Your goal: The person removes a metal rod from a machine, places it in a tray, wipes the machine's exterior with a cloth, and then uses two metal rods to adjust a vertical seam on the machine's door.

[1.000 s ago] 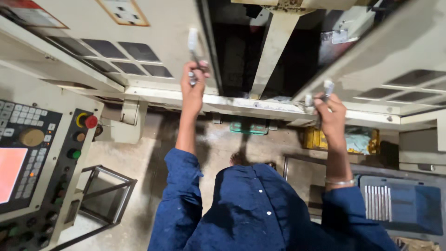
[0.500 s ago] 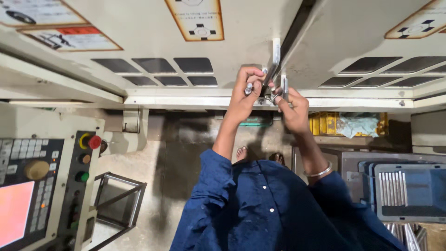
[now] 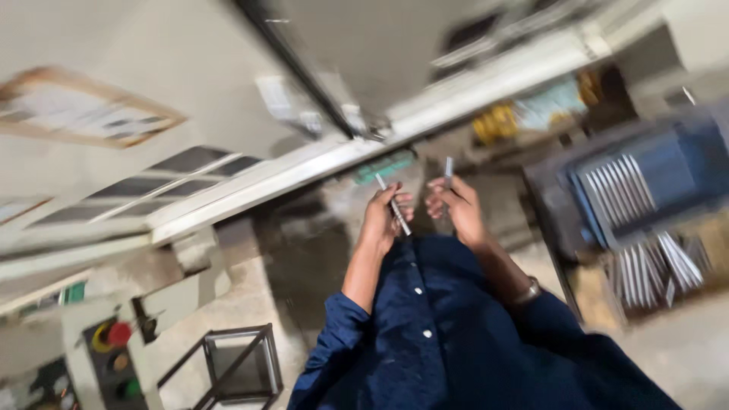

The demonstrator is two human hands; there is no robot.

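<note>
Panel, far left: grey control box w/ red knob on yellow ring; dark round buttons below it, one green. Blurred, detail unclear.
Frame, lower left: black metal stand on concrete floor, just right of the control box.
Doors, top: pale machine doors appeared shut, dark seam running diag. betw. them; framed label on left door, blurred. White rail ran along doors' lower edge.
Left hand: left hand was held up in front of chest, fingers curled round a thin grey metal rod. Rod lay slanted across palm, upper end poking out toward the rail. Grip closed on it.
Right hand: right hand was just beside the left, nearly touching; fingers bent, pinching a second short rod that stood roughly upright above the fingertips. Metal band on wrist.
Clothing: dark blue buttoned shirt, sleeves at forearm.
Rack, right: blue tray w/ row of grey rods standing side by side; more rods lay fanned below. Well apart from both hands.
Background, upper right: yellow items and crumpled plastic on a ledge behind the rail; too blurred to ID.
View: whole shot motion-blurred, tilted.
</note>
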